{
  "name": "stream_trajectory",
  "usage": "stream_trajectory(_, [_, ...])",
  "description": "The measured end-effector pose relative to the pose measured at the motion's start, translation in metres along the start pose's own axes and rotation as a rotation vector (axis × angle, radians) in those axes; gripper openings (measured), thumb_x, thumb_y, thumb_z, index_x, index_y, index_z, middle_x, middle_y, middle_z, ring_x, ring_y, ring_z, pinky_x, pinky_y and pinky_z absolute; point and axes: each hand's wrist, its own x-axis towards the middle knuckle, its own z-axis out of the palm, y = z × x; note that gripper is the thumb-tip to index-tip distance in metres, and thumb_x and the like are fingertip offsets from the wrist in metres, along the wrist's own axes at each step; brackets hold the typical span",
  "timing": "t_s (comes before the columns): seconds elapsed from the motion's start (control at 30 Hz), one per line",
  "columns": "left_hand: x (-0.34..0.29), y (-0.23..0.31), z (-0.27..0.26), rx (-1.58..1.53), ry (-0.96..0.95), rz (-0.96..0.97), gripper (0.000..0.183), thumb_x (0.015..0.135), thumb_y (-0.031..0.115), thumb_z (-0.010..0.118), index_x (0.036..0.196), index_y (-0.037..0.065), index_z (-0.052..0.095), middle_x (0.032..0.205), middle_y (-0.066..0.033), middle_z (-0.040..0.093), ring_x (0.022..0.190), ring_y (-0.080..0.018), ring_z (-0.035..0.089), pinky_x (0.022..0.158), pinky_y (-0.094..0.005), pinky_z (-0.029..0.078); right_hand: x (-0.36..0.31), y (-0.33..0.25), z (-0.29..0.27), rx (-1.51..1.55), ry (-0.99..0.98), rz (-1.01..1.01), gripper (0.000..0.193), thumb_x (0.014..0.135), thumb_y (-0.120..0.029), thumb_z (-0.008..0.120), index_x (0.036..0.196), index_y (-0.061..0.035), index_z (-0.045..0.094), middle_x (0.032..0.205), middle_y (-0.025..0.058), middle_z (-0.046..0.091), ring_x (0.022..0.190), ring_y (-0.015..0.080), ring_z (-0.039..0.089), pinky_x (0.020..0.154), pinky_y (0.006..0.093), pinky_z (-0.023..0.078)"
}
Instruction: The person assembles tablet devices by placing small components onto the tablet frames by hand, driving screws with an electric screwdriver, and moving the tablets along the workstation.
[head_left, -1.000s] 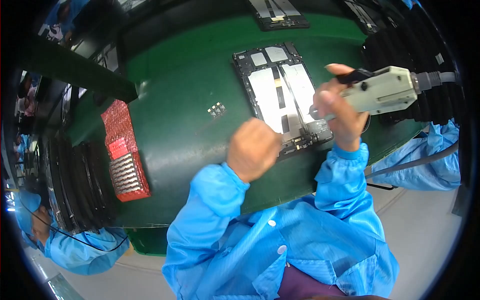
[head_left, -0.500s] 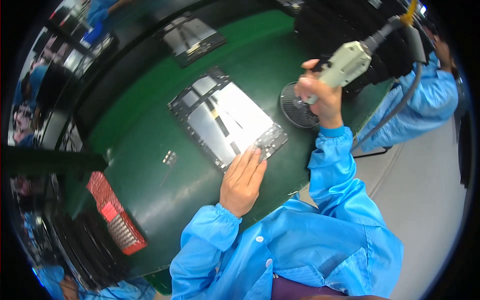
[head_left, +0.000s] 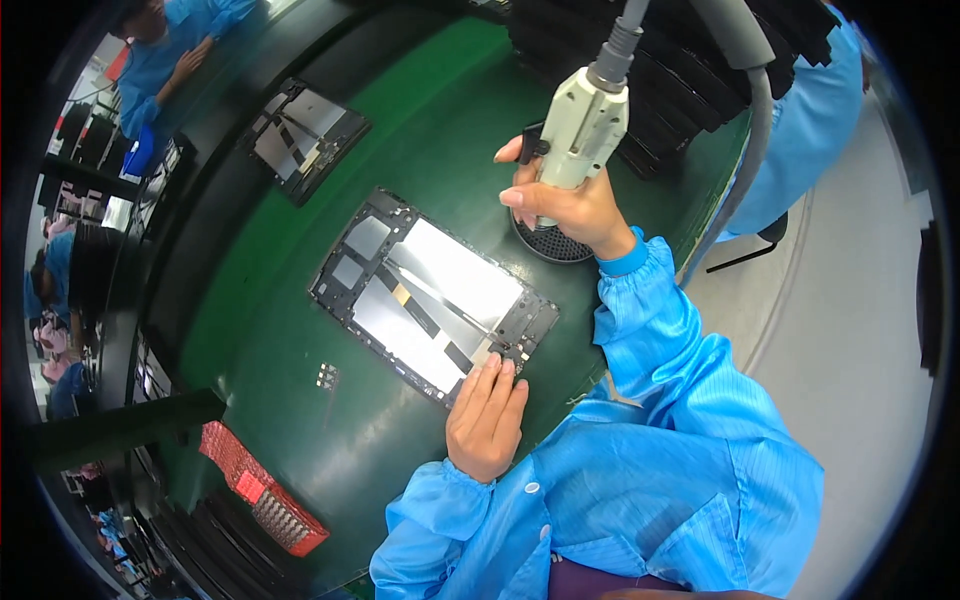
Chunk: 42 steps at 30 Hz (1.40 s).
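Note:
An opened tablet point(head_left: 470, 262) lies on the green table, its silver inner face and black circuit strips showing. My left hand point(head_left: 486, 420) is open, fingers outstretched, with the tips on the tablet's near corner. A slim silver tool resembling tweezers point(head_left: 440, 297) lies across the tablet. In my right hand point(head_left: 585, 210) is a pale electric screwdriver point(head_left: 588, 115), gripped near its lower end with its cable rising out of view. Its bit cannot be made out. Beneath that hand, to the right of the tablet, sits a round black mesh dish point(head_left: 552, 243), partly hidden.
A second opened tablet point(head_left: 305, 138) lies at the far left. Small metal pieces point(head_left: 327, 376) are left of the work. A red bubble-wrap bundle point(head_left: 262, 492) lies near left. Dark stacked trays point(head_left: 670, 70) stand at the far right, and a thick grey hose point(head_left: 755, 150) hangs nearby.
My head's view has shifted. My right hand with the screwdriver is nearer the tablet, and the screwdriver is more upright. My left hand stays at the tablet's near corner.

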Motion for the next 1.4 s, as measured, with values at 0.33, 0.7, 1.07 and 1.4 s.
stream_trajectory(0.33, [0.002, 0.005, 0.001, 0.005, 0.025, -0.025, 0.012, 0.069, -0.004, 0.062, 0.08, -0.002, 0.066, 0.094, -0.0164, 0.065, 0.098, -0.0299, 0.061, 0.084, -0.0406, 0.048, -0.002, -0.002, 0.002, -0.078, -0.043, 0.075, 0.032, 0.07, -0.002, 0.07, 0.096, 0.0023, 0.053, 0.06, 0.0035, 0.055, 0.049, 0.0094, 0.053, 0.045, 0.0225, 0.041])
stream_trajectory(0.7, [0.009, -0.012, 0.004, -0.084, 0.029, 0.043, 0.019, 0.066, -0.003, 0.058, 0.084, -0.003, 0.063, 0.103, -0.0185, 0.061, 0.103, -0.0324, 0.058, 0.088, -0.0419, 0.046, -0.008, -0.018, 0.02, 0.054, 0.043, -0.081, 0.032, 0.071, 0.004, 0.066, 0.101, 0.0045, 0.053, 0.061, 0.0041, 0.056, 0.05, 0.0092, 0.053, 0.045, 0.0218, 0.042])
stream_trajectory(1.07, [0.003, -0.023, 0.012, -0.046, 0.137, 0.073, 0.022, 0.062, 0.007, 0.057, 0.081, -0.004, 0.06, 0.098, -0.0167, 0.059, 0.099, -0.0292, 0.056, 0.089, -0.0425, 0.042, -0.038, -0.013, 0.127, 0.102, -0.364, 0.171, 0.038, 0.073, 0.002, 0.065, 0.107, 0.0037, 0.048, 0.06, 0.0049, 0.052, 0.051, 0.0121, 0.051, 0.048, 0.0253, 0.042])
stream_trajectory(1.4, [0.001, -0.023, 0.012, -0.113, 0.153, 0.046, 0.017, 0.057, 0.008, 0.056, 0.071, -0.002, 0.058, 0.08, -0.011, 0.056, 0.085, -0.025, 0.055, 0.084, -0.0373, 0.044, -0.041, 0.004, 0.138, 0.012, -0.428, 0.236, 0.038, 0.073, 0.002, 0.066, 0.107, 0.0019, 0.05, 0.061, 0.0031, 0.053, 0.052, 0.0097, 0.051, 0.047, 0.0229, 0.041])
